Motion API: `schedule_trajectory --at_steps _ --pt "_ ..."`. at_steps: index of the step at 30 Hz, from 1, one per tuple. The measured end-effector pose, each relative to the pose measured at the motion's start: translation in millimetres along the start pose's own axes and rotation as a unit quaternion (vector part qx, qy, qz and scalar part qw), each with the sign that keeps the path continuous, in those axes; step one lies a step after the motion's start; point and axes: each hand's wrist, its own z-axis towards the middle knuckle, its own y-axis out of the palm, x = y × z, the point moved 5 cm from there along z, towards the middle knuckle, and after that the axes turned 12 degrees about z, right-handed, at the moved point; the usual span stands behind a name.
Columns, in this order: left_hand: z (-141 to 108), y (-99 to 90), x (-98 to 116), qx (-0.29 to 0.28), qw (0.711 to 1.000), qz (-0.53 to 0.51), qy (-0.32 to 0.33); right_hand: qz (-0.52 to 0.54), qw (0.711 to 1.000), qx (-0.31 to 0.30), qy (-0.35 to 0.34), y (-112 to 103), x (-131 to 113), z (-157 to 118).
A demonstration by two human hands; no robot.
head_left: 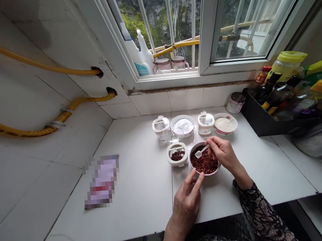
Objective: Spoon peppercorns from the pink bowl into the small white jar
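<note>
My right hand point(223, 154) pinches the handle of a small white spoon point(198, 154). The spoon's head is over a bowl point(209, 174) filled with dark red peppercorn-like grains point(206, 164). My left hand point(187, 201) has its fingers stretched out, the tips touching the bowl's near rim. Left of the bowl stands a small clear seasoning jar point(178, 164) with its lid raised and some of the same grains inside. Behind are two more small jars, a left one point(160, 125) and a right one point(205, 124), both with lids down.
A bowl of white grains point(182, 123) and a bowl of off-white powder point(225, 124) stand at the back. A lidded pot point(235, 102) adjoins a black bin of bottles point(256, 123) at right. A blurred purple packet point(104, 181) lies left on the white counter point(141, 195).
</note>
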Motion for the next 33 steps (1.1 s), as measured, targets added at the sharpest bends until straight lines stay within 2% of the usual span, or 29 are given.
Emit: schedule_trajectory --at_steps 5,9,12,17,20,23,27,33 --pt "0 0.3 0 0.002 1.000 0.001 0.003 -0.088 0.995 -0.034 -0.039 7 1 -1" --pt "0 0.2 0 0.005 1.000 0.006 0.007 -0.100 0.991 -0.070 -0.054 18 3 -3" --pt "0 -0.1 0 0.005 1.000 0.007 0.006 -0.078 0.995 -0.057 -0.026 17 6 -3" --pt "0 -0.3 1 0.000 1.000 0.005 0.006 0.017 0.997 -0.027 0.072 10 14 -2" --pt "0 0.1 1 -0.001 1.000 0.005 0.005 0.058 0.993 -0.013 0.105 7 17 -1" --pt "0 0.8 0 -0.002 1.000 0.007 0.003 0.049 0.993 -0.011 0.104 7 16 -1" --pt "0 0.5 0 0.004 1.000 0.006 0.006 -0.007 0.996 -0.045 0.075 13 12 -3" --pt "0 -0.9 0 0.006 1.000 0.006 0.005 -0.024 0.995 -0.072 0.066 12 9 -4"
